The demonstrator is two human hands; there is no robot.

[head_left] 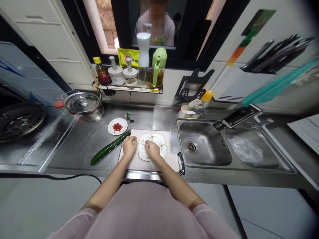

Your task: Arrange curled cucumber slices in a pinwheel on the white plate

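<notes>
A white square plate (142, 153) lies on the pale cutting board (171, 162), with thin cucumber slices (162, 146) set in small pinwheels near its edges. Over the plate, my right hand (152, 150) has its fingertips pinched together by the left pinwheel; anything between them is too small to name. My left hand (129, 146) rests at the board's left side, fingers curled in, and whatever they may hold is hidden. Just left of it is a long green cucumber (109, 148), its upper end close to my knuckles. A knife (181, 163) with a black handle lies along the board's right side.
Behind the cucumber stands a small white dish (111, 127) of red bits, with cucumber scraps (128, 117) beside it. A lidded steel pot (93, 113) is at back left. To the right is the sink (206, 142); a seasoning rack (132, 88) hangs above the counter.
</notes>
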